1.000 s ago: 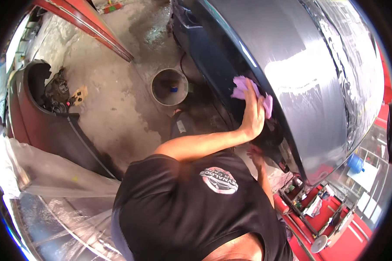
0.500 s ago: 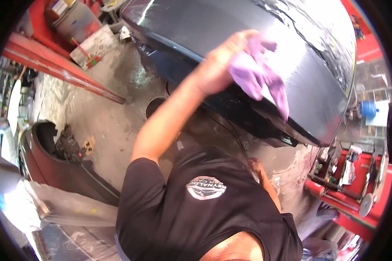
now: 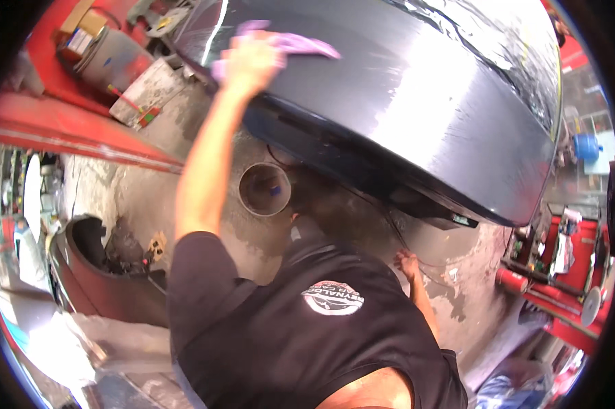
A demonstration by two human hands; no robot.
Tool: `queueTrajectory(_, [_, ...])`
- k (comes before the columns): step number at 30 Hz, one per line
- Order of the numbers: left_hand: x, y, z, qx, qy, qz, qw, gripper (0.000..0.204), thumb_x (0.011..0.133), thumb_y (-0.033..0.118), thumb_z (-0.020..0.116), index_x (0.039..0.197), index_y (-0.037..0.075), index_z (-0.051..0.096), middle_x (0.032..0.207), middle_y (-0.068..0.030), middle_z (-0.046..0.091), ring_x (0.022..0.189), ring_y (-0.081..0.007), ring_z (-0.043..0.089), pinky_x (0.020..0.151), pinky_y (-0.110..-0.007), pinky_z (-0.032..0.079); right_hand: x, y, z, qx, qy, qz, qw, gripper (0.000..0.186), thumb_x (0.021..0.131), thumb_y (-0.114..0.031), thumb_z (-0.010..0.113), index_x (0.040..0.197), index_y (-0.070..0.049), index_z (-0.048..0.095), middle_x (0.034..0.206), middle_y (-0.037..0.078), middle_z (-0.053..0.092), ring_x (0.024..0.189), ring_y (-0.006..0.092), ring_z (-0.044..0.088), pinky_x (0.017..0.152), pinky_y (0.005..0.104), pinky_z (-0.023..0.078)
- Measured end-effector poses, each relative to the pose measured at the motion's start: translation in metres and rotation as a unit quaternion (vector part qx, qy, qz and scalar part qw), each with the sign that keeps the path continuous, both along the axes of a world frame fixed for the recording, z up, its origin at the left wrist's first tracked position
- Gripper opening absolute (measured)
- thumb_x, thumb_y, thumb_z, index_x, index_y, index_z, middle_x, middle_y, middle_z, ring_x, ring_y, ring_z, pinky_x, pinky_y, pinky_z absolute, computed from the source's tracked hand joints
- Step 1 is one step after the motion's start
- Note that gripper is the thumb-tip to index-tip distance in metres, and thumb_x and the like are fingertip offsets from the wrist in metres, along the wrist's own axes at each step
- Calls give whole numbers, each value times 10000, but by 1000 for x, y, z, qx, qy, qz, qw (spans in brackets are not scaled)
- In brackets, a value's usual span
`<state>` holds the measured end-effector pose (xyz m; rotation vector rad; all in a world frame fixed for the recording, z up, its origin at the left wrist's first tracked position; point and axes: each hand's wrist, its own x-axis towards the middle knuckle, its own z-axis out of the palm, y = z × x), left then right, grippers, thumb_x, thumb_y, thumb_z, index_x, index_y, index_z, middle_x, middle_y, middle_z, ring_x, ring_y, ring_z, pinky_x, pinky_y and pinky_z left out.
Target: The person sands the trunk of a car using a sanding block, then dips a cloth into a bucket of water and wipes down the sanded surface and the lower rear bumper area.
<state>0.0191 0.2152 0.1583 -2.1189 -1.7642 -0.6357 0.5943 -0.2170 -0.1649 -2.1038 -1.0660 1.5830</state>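
Well, the purple cloth (image 3: 311, 46) is over the left part of the dark car panel (image 3: 348, 85), near its front edge, with one end trailing to the right. The left hand (image 3: 253, 65) holds it, fingers bent over the bunched middle; blur hides how firmly cloth and panel meet. The right hand (image 3: 407, 262) is well apart from the cloth, hanging low by the person's side — loosely spread, as far as its small size shows, with nothing visible in it.

Clear plastic sheeting (image 3: 519, 58) covers the car beyond the panel. Below the car's near edge, a round bucket (image 3: 255, 207) stands on the wet-patched floor (image 3: 450, 290), a small blue thing (image 3: 275, 191) inside it. To the left are a red beam (image 3: 82, 129) and a curved dark body panel (image 3: 92, 290); to the right, a red cart (image 3: 580, 262) laden with tools — and, beyond it, a blue water jug (image 3: 586, 146).
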Motion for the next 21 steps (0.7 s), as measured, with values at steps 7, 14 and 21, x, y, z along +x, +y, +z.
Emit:
queueTrajectory(7, [-107,81,-20,-25,187,85,978,543,978,356,547,1413,33,524,1347,-223,537,1220,-434,521,982,-625,437,-22,-1,43,13,-17,-91,996,376,1007,-250,580,1296,-17,639,1000,128,755,809,206,713,690,323,541])
queueTrajectory(14, [304,-75,11,-47,-32,-421,905,445,883,255,616,1310,139,661,1403,-180,551,1313,-398,489,1055,-686,341,-28,-21,24,-99,-13,-26,995,302,949,-155,636,1159,56,690,870,116,724,724,211,693,637,338,555])
queueTrajectory(21, [303,-61,8,44,-97,-484,869,408,898,368,631,1267,202,681,1502,-116,494,1389,-382,430,1108,-620,331,-46,78,35,53,52,-72,995,262,974,-160,608,1133,22,708,850,55,689,714,150,643,652,318,536])
